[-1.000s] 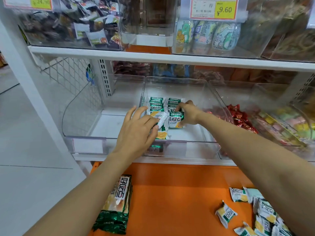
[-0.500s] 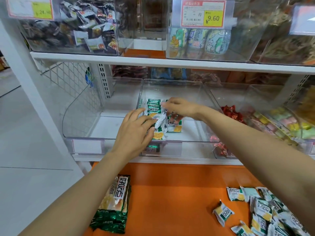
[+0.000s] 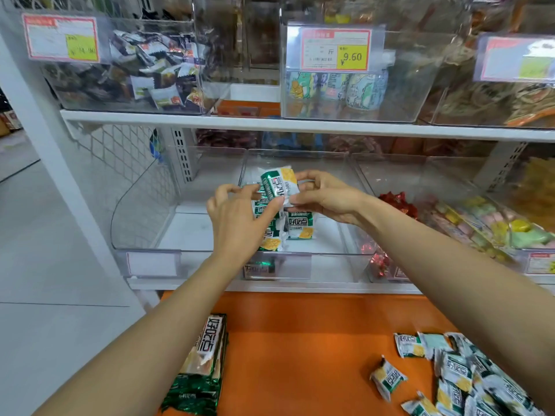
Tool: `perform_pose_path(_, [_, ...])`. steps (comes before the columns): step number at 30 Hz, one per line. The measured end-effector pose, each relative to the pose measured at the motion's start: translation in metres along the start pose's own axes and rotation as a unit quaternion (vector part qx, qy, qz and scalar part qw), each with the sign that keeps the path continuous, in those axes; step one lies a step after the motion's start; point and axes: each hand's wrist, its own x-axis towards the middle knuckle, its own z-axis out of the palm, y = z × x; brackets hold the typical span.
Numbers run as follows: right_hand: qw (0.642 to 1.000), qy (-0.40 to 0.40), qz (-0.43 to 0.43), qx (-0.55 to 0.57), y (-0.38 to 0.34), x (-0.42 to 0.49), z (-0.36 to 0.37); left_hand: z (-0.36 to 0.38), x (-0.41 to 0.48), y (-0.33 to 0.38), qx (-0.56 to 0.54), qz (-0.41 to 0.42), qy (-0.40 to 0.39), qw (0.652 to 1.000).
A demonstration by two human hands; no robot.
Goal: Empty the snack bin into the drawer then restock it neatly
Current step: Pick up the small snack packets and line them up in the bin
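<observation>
A clear snack bin (image 3: 330, 253) stands on the lower shelf with several green-and-white snack packets (image 3: 300, 228) laid in rows inside. Above them both hands hold one green-and-white packet (image 3: 277, 183). My left hand (image 3: 240, 220) pinches its lower left edge with thumb and forefinger. My right hand (image 3: 326, 196) pinches its right side. Beneath the shelf lies the orange drawer surface (image 3: 300, 340), with a loose heap of the same packets (image 3: 459, 376) at the right and a green stack of larger packs (image 3: 201, 367) at the left.
An unfilled clear bin (image 3: 144, 223) sits left of the snack bin. Right of it are bins of red-wrapped sweets (image 3: 396, 202) and pastel candies (image 3: 495, 226). The upper shelf (image 3: 300, 124) carries more clear bins with price tags. White floor lies to the left.
Both hands have risen from the packet rows in the bin and now hold a single packet between them above the rows. The camera has tilted slightly.
</observation>
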Motion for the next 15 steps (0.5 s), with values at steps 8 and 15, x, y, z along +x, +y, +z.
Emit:
perform_pose_path(8, [0.962,-0.021,0.062,-0.264,0.011,-0.006,0.008,-0.02,0.003,-0.011,-0.217,-0.048,-0.007,0.975])
perform_pose_path(15, [0.949,-0.031,0.067,-0.308,0.026,-0.002,0.022,-0.029,0.009,-0.023,-0.223,-0.037,-0.06,0.972])
